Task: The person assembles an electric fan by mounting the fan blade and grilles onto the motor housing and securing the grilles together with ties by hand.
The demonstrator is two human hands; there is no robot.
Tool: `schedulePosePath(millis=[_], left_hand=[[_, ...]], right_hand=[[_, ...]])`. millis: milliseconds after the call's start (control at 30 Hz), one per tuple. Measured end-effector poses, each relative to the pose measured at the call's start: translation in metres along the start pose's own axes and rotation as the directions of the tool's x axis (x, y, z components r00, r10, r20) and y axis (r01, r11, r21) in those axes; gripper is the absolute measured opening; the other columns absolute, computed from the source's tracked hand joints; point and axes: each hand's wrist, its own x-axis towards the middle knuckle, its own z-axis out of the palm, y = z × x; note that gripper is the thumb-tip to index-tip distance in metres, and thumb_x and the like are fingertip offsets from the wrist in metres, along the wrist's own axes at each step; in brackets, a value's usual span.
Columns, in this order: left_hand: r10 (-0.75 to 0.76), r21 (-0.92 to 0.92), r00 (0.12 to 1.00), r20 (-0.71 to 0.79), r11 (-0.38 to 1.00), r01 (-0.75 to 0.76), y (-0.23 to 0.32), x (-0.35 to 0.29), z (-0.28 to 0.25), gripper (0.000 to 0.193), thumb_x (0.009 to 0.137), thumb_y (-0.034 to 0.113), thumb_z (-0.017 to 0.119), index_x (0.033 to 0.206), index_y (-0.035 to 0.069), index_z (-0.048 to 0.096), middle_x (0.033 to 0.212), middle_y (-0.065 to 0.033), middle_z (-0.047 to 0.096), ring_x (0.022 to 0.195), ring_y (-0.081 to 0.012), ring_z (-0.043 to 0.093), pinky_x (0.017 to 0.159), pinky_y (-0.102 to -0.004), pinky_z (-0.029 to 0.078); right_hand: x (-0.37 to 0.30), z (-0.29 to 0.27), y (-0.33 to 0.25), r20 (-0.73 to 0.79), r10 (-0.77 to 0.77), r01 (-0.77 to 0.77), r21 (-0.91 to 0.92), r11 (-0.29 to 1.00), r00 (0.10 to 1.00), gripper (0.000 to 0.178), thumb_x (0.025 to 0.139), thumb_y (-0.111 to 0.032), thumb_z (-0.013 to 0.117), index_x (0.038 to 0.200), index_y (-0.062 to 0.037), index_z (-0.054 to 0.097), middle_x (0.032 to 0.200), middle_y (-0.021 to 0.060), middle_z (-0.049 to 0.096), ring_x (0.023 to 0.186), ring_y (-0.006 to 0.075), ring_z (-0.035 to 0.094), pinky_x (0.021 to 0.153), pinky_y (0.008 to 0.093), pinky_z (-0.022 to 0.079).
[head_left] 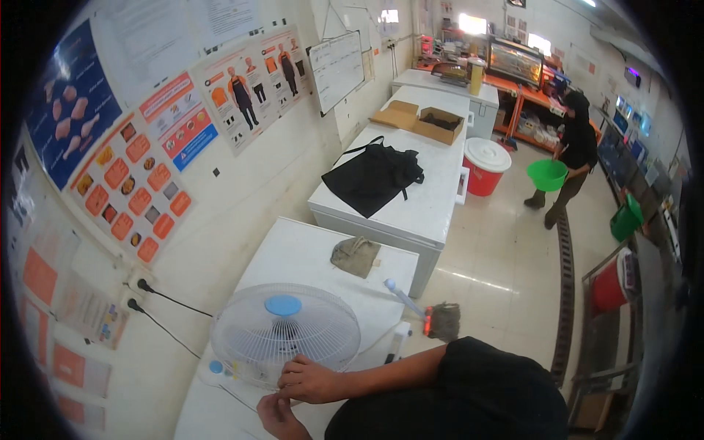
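A fan with a round wire guard and a light blue hub lies face up on a white chest-type unit. My right hand reaches in from the right, at the near edge of the guard, with its fingers bent together. Just below it, my left hand comes up from the lower edge, its fingertips pressed close to the right hand's. What the fingertips hold, if anything, is too small to make out. A thin dark cord runs across the white top toward my left hand. Beside the guard sits a blue knob on the fan's base.
Beyond the fan lie a grey-brown cloth, a black apron and an open cardboard box. Two plugs sit in the left wall. A red bucket stands on the floor; a person farther off carries a green basin.
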Motion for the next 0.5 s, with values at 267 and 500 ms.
schedulePosePath(millis=[267,500], left_hand=[[0.108,0.013,0.992,-0.067,0.994,-0.108,-0.045,0.007,0.023,0.021,0.094,-0.005,0.065,0.114,-0.004,0.059,0.114,-0.0120,0.060,0.100,-0.0204,0.061,0.086,-0.0320,0.052],[-0.003,-0.032,0.993,-0.115,0.999,-0.001,-0.024,0.004,0.020,0.015,0.100,0.008,0.064,0.109,-0.004,0.067,0.108,-0.0153,0.066,0.092,-0.0246,0.065,0.077,-0.0365,0.059]], right_hand=[[-0.003,0.003,0.001,-0.021,0.137,-0.132,0.160,0.978,0.990,0.009,0.091,-0.021,0.074,0.097,-0.0146,0.073,0.101,-0.0019,0.065,0.102,0.0183,0.057,0.088,0.0384,0.036],[0.000,0.007,0.003,-0.090,0.102,-0.083,0.188,0.979,0.991,0.011,0.091,-0.025,0.071,0.090,-0.0139,0.072,0.096,0.0000,0.063,0.099,0.0206,0.055,0.085,0.0407,0.035]])
